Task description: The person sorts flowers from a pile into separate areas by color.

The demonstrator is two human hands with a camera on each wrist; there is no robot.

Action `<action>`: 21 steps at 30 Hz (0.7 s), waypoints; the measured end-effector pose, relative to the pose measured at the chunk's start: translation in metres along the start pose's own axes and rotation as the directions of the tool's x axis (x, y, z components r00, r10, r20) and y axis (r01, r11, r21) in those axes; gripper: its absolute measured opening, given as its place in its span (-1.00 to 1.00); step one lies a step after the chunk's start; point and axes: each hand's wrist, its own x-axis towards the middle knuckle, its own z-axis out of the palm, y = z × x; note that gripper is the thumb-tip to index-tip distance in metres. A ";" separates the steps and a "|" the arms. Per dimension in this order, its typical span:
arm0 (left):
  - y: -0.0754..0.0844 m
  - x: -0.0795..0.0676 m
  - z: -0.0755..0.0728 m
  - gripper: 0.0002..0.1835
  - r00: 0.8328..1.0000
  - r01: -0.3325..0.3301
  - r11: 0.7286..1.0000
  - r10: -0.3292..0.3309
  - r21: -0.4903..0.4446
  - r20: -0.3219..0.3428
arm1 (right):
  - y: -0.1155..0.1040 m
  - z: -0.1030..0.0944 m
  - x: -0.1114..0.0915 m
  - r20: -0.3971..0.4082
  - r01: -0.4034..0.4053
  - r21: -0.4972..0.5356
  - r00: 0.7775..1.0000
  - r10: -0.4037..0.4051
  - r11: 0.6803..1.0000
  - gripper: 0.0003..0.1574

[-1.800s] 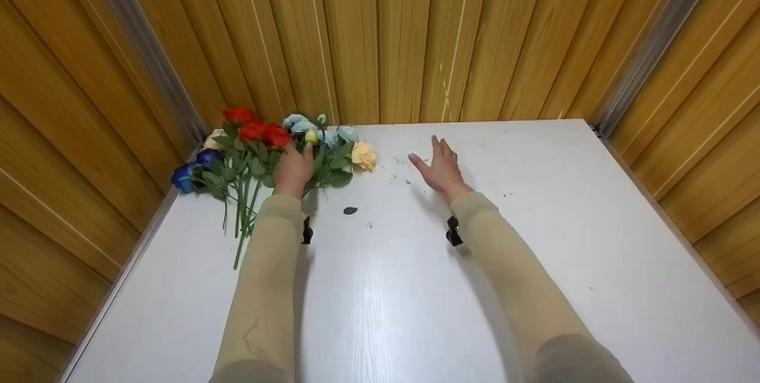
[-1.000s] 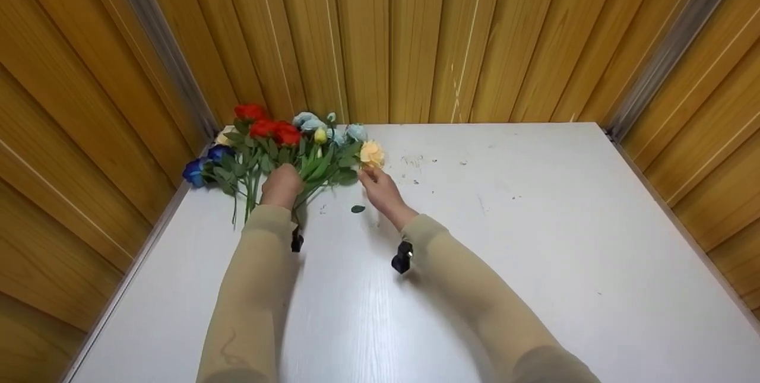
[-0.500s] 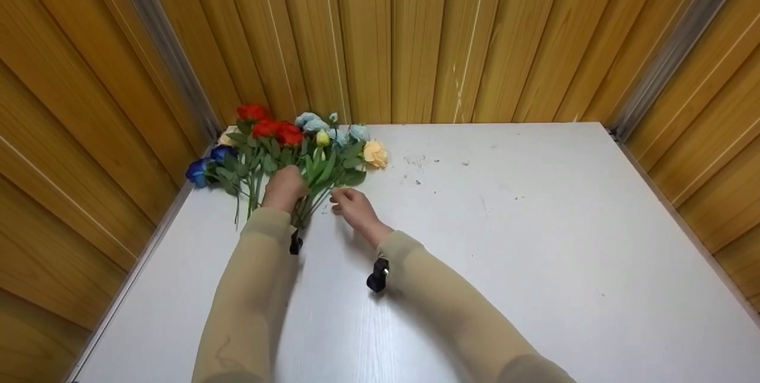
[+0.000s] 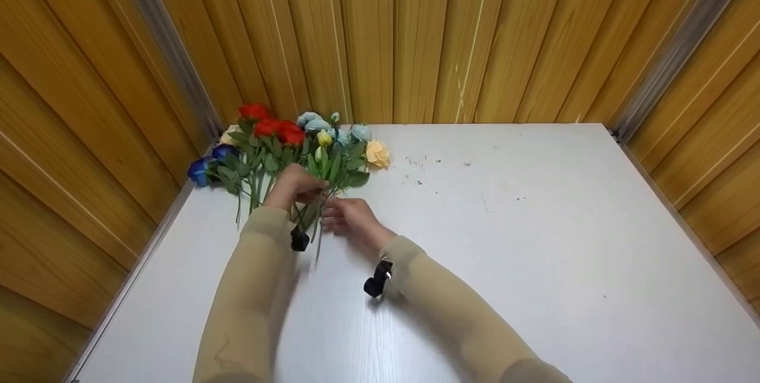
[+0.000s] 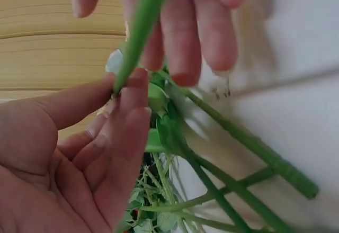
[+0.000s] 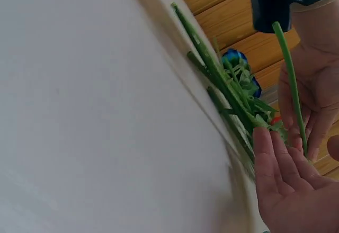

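My left hand pinches a green flower stem between thumb and fingers, at the front of a bunch of artificial flowers. That stem points down toward the near side of the table; which bloom it carries I cannot tell. Beside it is my right hand, its fingers nearly straight around the stem's far side. In the right wrist view, the right hand has its palm turned up below the stem, with no grip visible. Yellow tulip bud, red roses and pale blue flowers lie just beyond.
Blue flowers lie at the left edge and a peach rose at the bunch's right end. Small dark specks dot the white table. Wood-panelled walls close in the back and both sides.
My right hand has come left from the bare tabletop, past the peach rose, to the stems. My left hand has drawn back from the blooms to a stem. The loose leaf is out of sight.
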 end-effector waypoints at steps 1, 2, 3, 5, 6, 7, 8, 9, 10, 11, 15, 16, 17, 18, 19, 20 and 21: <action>0.000 0.000 0.001 -0.66 1.000 0.000 0.999 0.001 -0.033 0.011 | 0.000 -0.001 -0.002 0.011 -0.024 0.040 1.000 0.024 0.999 -0.50; 0.001 -0.001 0.002 -0.64 1.000 -0.002 0.998 0.004 -0.067 0.024 | 0.000 -0.002 -0.003 0.022 -0.051 0.080 0.999 0.050 0.995 -0.51; 0.001 -0.001 0.003 -0.61 0.999 -0.004 0.995 0.007 -0.099 0.037 | 0.000 -0.003 -0.005 0.032 -0.075 0.120 0.997 0.071 0.990 -0.51; 0.002 -0.002 0.006 -0.59 0.998 -0.008 0.988 0.017 -0.154 0.058 | -0.001 -0.005 -0.009 0.057 -0.104 0.178 0.994 0.096 0.978 -0.51; 0.003 -0.002 0.008 -0.59 0.997 -0.012 0.984 0.025 -0.179 0.066 | -0.001 -0.006 -0.011 0.070 -0.113 0.191 0.992 0.101 0.975 -0.51; 0.003 -0.003 0.010 -0.59 0.997 -0.017 0.978 0.033 -0.207 0.074 | -0.001 -0.007 -0.013 0.081 -0.110 0.197 0.992 0.095 0.974 -0.51; 0.004 -0.003 0.011 -0.59 0.996 -0.022 0.972 0.042 -0.235 0.080 | -0.001 -0.008 -0.015 0.091 -0.101 0.196 0.992 0.085 0.975 -0.51; 0.004 -0.004 0.013 -0.59 0.995 -0.027 0.966 0.050 -0.257 0.084 | -0.002 -0.009 -0.017 0.102 -0.092 0.195 0.992 0.073 0.976 -0.51; 0.005 -0.004 0.015 -0.59 0.995 -0.033 0.960 0.059 -0.276 0.085 | -0.003 -0.011 -0.019 0.113 -0.082 0.197 0.992 0.061 0.977 -0.51; 0.005 -0.004 0.017 -0.59 0.994 -0.041 0.954 0.070 -0.297 0.086 | -0.003 -0.012 -0.021 0.121 -0.068 0.196 0.992 0.045 0.978 -0.50; 0.009 -0.006 0.028 -0.59 0.992 -0.090 0.930 0.115 -0.356 0.050 | -0.007 -0.018 -0.027 0.140 -0.041 0.213 0.990 0.012 0.976 -0.48; 0.010 -0.006 0.031 -0.60 0.992 -0.106 0.925 0.125 -0.365 0.030 | -0.008 -0.020 -0.028 0.138 -0.039 0.213 0.990 0.010 0.976 -0.48; 0.011 -0.006 0.035 -0.61 0.991 -0.123 0.920 0.135 -0.373 0.005 | -0.009 -0.022 -0.029 0.132 -0.035 0.208 0.991 0.007 0.977 -0.48; 0.012 -0.006 0.039 -0.63 0.989 -0.142 0.914 0.145 -0.379 -0.021 | -0.010 -0.023 -0.030 0.123 -0.033 0.203 0.992 0.008 0.979 -0.49; 0.013 -0.006 0.043 -0.65 0.987 -0.161 0.908 0.154 -0.387 -0.049 | -0.010 -0.025 -0.030 0.111 -0.024 0.192 0.994 0.003 0.981 -0.50; 0.014 -0.006 0.048 -0.67 0.983 -0.182 0.902 0.166 -0.392 -0.073 | -0.011 -0.028 -0.030 0.095 -0.019 0.187 0.995 0.001 0.982 -0.51; 0.015 -0.007 0.052 -0.69 0.980 -0.199 0.896 0.176 -0.396 -0.096 | -0.011 -0.030 -0.030 0.083 -0.007 0.176 0.997 -0.008 0.984 -0.51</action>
